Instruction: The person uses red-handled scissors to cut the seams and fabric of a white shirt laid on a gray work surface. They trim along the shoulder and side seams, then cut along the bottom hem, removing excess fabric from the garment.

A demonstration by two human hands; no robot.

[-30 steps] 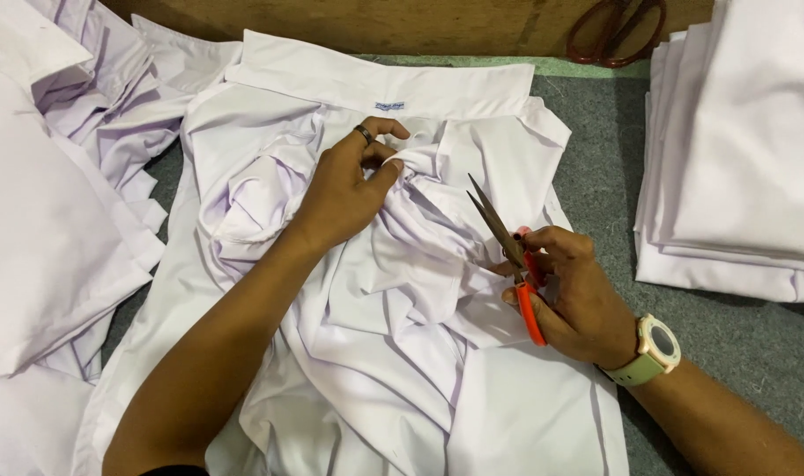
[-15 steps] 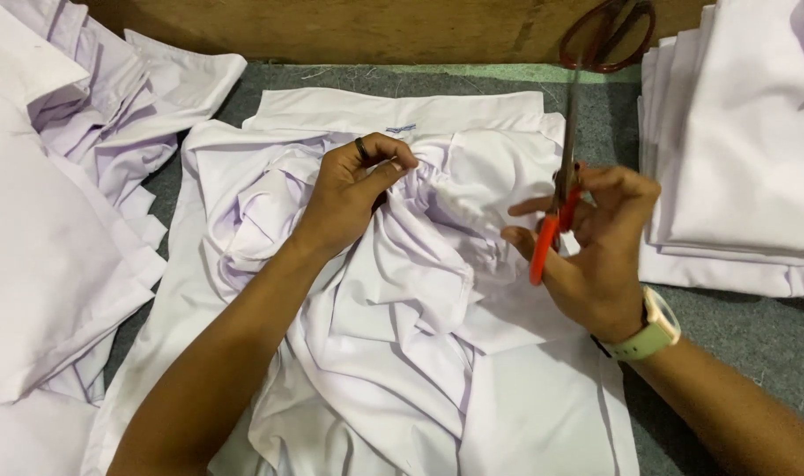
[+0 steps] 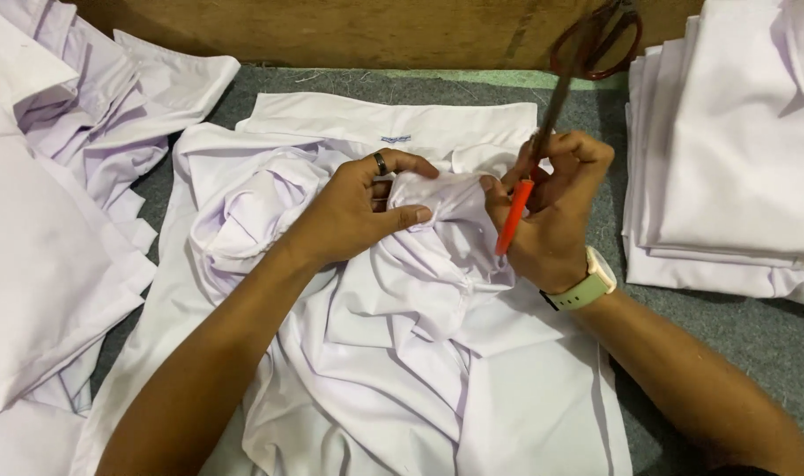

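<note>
My left hand (image 3: 358, 211) pinches a bunched fold of the white shirt (image 3: 393, 353) spread on the grey table (image 3: 754, 335) — my right hand (image 3: 547, 211), just beside it, grips orange-handled scissors (image 3: 529, 167), blades pointing up and away — folded shirts (image 3: 737, 150) lie stacked beyond my right hand.
</note>
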